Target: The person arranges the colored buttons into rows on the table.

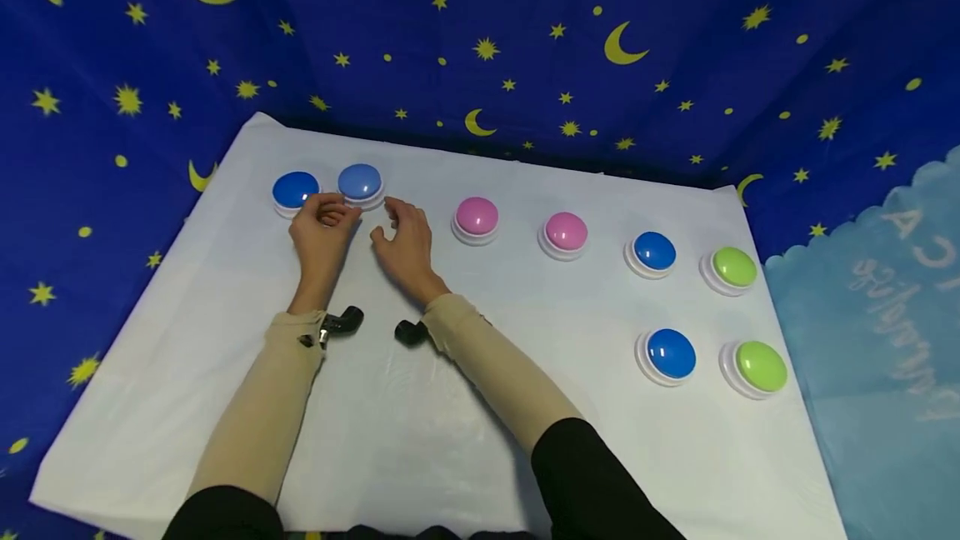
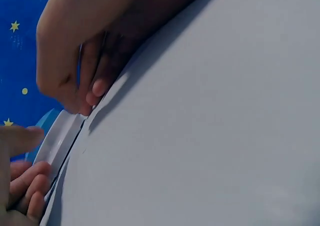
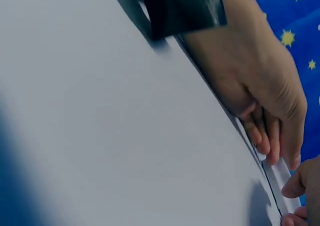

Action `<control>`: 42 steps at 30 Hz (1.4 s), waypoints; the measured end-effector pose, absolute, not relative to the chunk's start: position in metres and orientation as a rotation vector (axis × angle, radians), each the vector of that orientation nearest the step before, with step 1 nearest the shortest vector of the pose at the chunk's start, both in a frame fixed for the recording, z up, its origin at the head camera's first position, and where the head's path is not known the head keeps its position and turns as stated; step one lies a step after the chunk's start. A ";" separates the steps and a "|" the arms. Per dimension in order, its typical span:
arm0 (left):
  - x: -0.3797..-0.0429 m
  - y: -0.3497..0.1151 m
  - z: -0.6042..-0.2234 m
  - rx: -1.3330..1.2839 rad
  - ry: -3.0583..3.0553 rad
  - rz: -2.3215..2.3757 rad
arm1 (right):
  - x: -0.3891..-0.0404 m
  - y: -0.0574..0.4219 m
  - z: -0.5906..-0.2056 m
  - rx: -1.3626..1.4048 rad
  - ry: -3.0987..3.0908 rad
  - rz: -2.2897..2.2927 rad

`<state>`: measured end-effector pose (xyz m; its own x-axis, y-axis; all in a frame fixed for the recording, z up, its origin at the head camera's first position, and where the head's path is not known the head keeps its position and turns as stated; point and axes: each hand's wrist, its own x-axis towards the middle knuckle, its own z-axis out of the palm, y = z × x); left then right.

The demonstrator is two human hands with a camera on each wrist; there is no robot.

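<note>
In the head view, a light blue domed push button (image 1: 360, 182) on a white base stands at the back left. My left hand (image 1: 321, 236) has its bent fingers at the front left of that base, and it partly covers a darker blue button (image 1: 296, 189) beside it. My right hand (image 1: 407, 248) is on the other side, thumb apart from the fingers, index fingertip right at the base's right rim. Both wrist views show the hands meeting around the white base (image 2: 59, 138). In the right wrist view, the left hand (image 3: 265, 90) reaches down with fingertips at the base (image 3: 280, 178).
Two pink buttons (image 1: 477, 217) stand right of the hands. Farther right are two blue buttons (image 1: 655, 251) and two green ones (image 1: 734, 267). A white cloth covers the table (image 1: 420, 457). A dark blue starry curtain (image 1: 420, 23) hangs behind it.
</note>
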<state>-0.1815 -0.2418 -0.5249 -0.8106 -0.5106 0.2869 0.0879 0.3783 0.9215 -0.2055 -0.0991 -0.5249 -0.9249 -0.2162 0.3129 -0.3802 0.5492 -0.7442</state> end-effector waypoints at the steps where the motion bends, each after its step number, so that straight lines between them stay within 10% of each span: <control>1: -0.184 -0.240 -0.526 0.389 -2.106 -1.457 | -0.210 -0.099 -0.525 0.489 -2.613 1.314; 21: -0.192 -0.246 -0.520 0.338 -2.287 -1.418 | -0.252 -0.102 -0.526 0.616 -2.729 1.070; 42: -0.114 -0.233 -0.520 0.124 -2.283 -1.451 | -0.173 -0.050 -0.528 0.776 -2.654 1.104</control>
<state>-0.1135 -0.2331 -0.5198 -0.9035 -0.2988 0.3072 0.1512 0.4485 0.8809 -0.1731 -0.0502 -0.5276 -0.8515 -0.4012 0.3375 -0.5223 0.5917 -0.6142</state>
